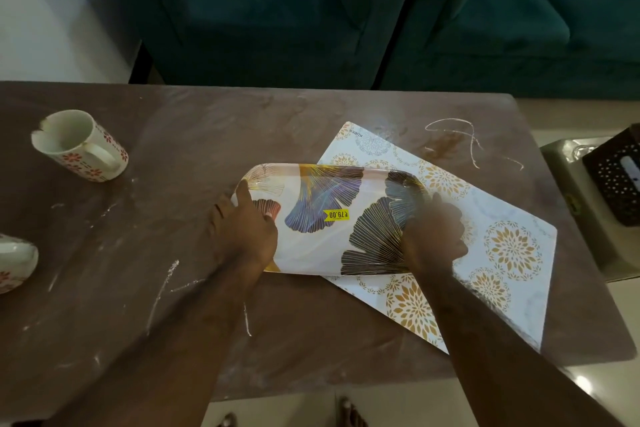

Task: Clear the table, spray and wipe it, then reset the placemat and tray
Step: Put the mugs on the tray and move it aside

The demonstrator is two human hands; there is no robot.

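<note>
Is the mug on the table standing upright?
No. The mug lies tipped on its side on the table, its open mouth facing up and left, far left of the tray.

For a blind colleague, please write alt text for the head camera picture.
A person's left hand and right hand grip the two ends of a leaf-patterned tray lying partly on a floral placemat on a smeared brown table. A chipped mug stands at the left.
</note>
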